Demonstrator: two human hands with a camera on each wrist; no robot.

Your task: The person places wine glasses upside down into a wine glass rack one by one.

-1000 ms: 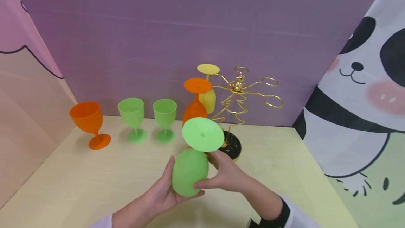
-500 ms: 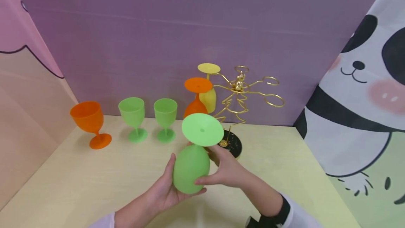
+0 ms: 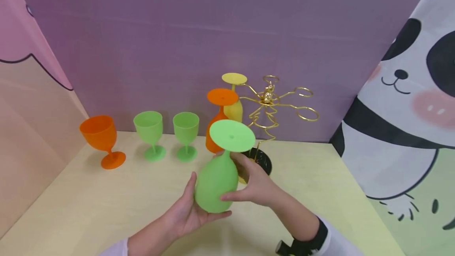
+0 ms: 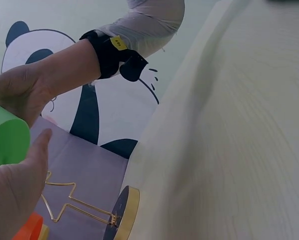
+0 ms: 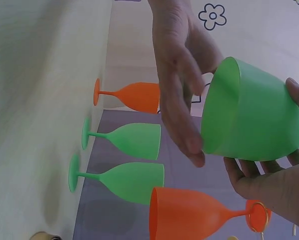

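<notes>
Upside down in front of me, a green plastic goblet has its round foot on top and its rim downward. My right hand holds its bowl from the right, thumb on the near side and other fingers behind, partly hidden. At the lower left, my left hand has its thumb up beside the bowl and fingers reaching beneath it. In the right wrist view, the left hand has nearly straight fingers by the goblet's rim. Behind stands a gold wire rack, with an orange goblet and a yellow goblet hanging inverted.
Upright along the back left stand an orange goblet and two green goblets, a left one and a right one. The rack's black round base sits on the pale table. Several rack loops extend rightward.
The held green goblet has risen a little and tipped, so its foot is higher and its stem now shows. My right hand has moved slightly up with it; the left stays nearly still.
</notes>
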